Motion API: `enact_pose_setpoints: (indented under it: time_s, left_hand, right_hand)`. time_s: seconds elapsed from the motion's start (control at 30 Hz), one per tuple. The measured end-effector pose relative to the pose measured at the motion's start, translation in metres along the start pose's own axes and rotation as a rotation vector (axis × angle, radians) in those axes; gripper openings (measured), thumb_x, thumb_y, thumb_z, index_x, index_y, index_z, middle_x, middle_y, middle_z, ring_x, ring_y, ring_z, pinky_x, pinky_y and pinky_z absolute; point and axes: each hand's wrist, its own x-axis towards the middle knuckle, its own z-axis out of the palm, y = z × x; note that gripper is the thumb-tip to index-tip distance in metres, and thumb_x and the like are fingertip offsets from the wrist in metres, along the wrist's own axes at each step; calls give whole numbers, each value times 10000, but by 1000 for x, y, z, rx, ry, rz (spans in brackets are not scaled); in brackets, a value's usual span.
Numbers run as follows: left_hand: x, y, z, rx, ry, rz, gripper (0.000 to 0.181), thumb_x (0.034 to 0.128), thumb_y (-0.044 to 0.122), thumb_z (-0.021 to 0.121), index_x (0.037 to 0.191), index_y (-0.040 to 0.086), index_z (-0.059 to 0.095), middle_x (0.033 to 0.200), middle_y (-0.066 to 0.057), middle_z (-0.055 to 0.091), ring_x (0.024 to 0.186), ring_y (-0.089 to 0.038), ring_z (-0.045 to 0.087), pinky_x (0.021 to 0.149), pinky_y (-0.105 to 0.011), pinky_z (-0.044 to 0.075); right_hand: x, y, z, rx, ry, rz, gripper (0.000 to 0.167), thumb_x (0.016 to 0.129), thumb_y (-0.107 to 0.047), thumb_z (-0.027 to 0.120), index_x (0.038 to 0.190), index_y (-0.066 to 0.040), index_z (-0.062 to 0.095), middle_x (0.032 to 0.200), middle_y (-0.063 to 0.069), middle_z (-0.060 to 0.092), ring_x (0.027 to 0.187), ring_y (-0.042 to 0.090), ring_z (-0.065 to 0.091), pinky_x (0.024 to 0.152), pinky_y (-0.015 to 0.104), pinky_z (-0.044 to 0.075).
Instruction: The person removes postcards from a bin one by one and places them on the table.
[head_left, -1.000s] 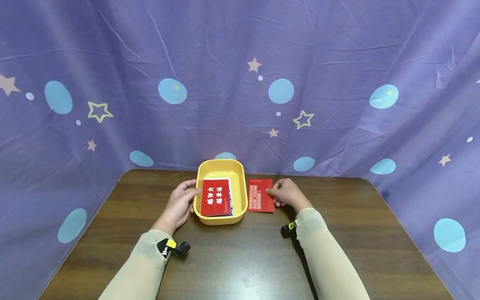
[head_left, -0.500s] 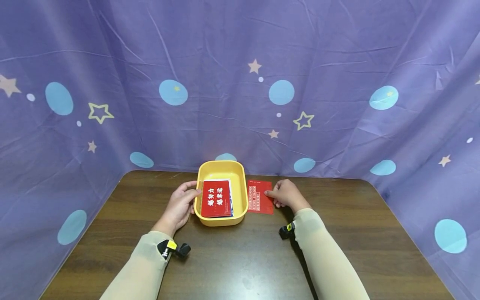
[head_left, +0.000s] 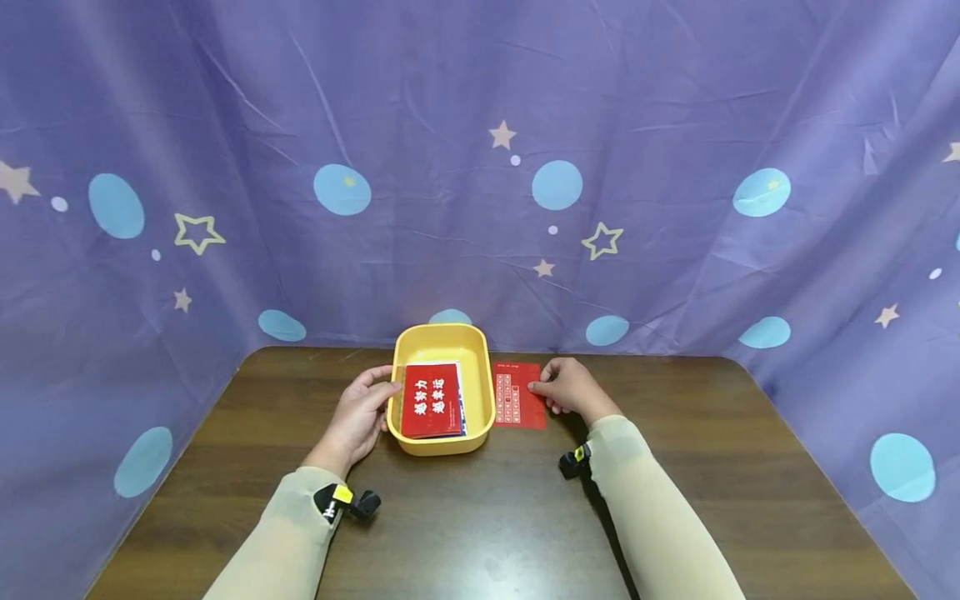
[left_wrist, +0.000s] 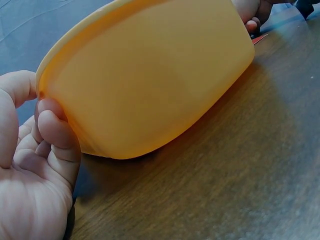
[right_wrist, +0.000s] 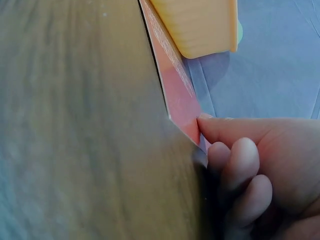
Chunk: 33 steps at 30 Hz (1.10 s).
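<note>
Left hand: clamped on the left side of a yellow, rounded-rectangular, plastic-looking tray. Thumb hooks over the rim; fingers bear on the outer wall in the left wrist view. Right hand: thumb and forefinger pinch the right edge of a flat red card with white printed boxes, remaining fingers curled below. The hands are well apart, tray and card between them.

Card position: outside the tray, just beside its right wall, lying low over the table. Whether its left edge touches the tray or runs under the rim: cannot tell.

In the tray: a red card with large white characters lies face up toward the left and near side, on top of a blue-and-white sheet whose right edge shows. Number of pieces beneath: not visible.

Step in hand, by judgement: left steadies the tray while right handles the loose card. Next move, if the card is to be shifted, calls for a firm edge pinch, the card lifted clear of the tray wall without bending, and the tray held steady.

Outward: pale sleeves, black wrist-worn units, brown wood-grain table, purple curtain with stars and blue dots behind.
</note>
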Motion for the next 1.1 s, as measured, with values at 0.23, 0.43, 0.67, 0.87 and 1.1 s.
enact_pose_setpoints:
  time_s: [0.23,0.43,0.67,0.87,1.1]
  left_hand:
    - [-1,1,2,-8,-1,1,494,1124,45,624,1578,-14,436,944,36,787,628,-55,635,443,-168,462]
    - [0,2,4,-11,-14,10,498,1120,37,619,1578,-22,432,942,23,796,616,-56,635,439,-168,462]
    - [-3,0,7,-4,-16,-7,510,1123,64,634,1586,-22,439,984,15,801,642,-64,656,441,-165,467]
    - [-6,0,3,-1,-5,1,494,1125,60,629,1573,-32,444,972,25,798,636,-59,644,440,-164,456]
    - [-4,1,1,-20,-5,3,496,1120,47,629,1573,-25,442,936,33,795,614,-51,634,432,-164,455]
  right_hand:
    - [1,4,-7,5,-50,10,312,1023,-325,868,999,-94,660,666,18,647,518,105,617,500,220,515]
    - [1,11,-12,65,-79,25,337,982,-307,912,1038,-73,675,663,12,643,517,88,614,504,218,533]
    - [-2,16,-14,133,-97,42,308,999,-288,891,1045,-67,680,664,15,649,510,76,599,497,207,534]
    - [-1,14,-11,196,-122,46,302,1002,-279,887,1054,-60,686,669,-3,639,536,65,594,518,211,570]
    - [0,10,-13,217,-131,45,276,1020,-270,864,1054,-52,699,670,-5,625,557,68,604,518,202,561]
